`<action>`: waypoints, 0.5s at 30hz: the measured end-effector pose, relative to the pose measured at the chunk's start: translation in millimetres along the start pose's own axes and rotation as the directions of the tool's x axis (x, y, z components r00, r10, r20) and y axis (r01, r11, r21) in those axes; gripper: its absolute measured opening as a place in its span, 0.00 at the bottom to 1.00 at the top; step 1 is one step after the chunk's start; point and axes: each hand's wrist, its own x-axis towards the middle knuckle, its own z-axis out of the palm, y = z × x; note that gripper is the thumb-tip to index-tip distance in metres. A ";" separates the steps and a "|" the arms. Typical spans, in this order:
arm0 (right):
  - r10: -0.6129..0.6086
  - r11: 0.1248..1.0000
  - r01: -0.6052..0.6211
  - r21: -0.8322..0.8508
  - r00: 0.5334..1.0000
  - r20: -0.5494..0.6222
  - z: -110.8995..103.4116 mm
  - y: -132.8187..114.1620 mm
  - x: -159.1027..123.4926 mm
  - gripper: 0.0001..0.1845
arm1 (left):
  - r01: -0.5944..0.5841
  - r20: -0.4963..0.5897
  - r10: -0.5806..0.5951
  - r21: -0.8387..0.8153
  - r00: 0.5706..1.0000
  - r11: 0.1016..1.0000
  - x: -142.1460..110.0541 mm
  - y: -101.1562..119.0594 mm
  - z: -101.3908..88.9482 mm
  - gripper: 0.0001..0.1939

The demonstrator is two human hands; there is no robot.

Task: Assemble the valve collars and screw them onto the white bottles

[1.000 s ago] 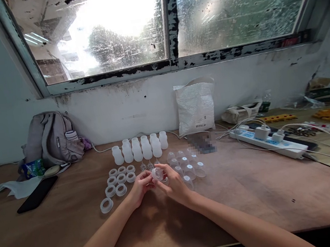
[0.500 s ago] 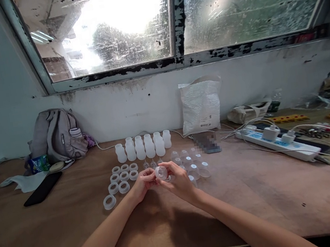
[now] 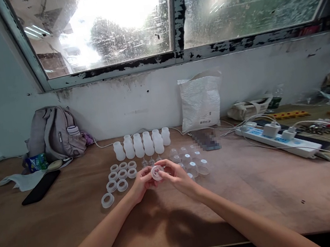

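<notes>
My left hand [image 3: 142, 184] and my right hand [image 3: 176, 176] meet above the wooden table [image 3: 254, 192], both pinched round one small clear plastic ring cap [image 3: 157, 172]. Just behind them stand several white plastic bottles [image 3: 141, 144] in a row. To the left lie several white ring collars [image 3: 120, 175], one of them set apart [image 3: 107, 200]. To the right lie several clear dome caps [image 3: 191, 162]. Two small clear nipple-like pieces [image 3: 148, 162] stand between the bottles and my hands.
A grey backpack [image 3: 52, 133] leans on the wall at the left, with a black phone [image 3: 41, 187] and a tissue [image 3: 21, 180] before it. A white bag [image 3: 200, 100] stands at the back. A power strip [image 3: 277, 139] with cables lies at the right.
The clear ring cap has turned and dropped slightly between my fingers. My hands stay together at the same spot. The view has shifted a little.
</notes>
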 end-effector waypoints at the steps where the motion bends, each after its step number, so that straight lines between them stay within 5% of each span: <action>1: 0.019 1.000 -0.019 0.025 1.000 -0.020 0.0 1.6 0.8 0.11 | -0.030 -0.024 0.031 0.022 0.999 0.999 -0.1 0.3 0.2 0.13; 6: 0.062 0.998 -0.064 -0.003 0.988 -0.143 0.6 7.1 2.1 0.11 | -0.173 -0.067 0.196 0.262 0.978 0.949 -4.9 3.7 2.1 0.15; 15: -0.015 0.990 -0.003 -0.144 0.992 -0.122 4.8 5.6 0.1 0.08 | -0.297 -0.013 0.417 0.681 0.909 0.669 -11.0 -0.4 5.1 0.08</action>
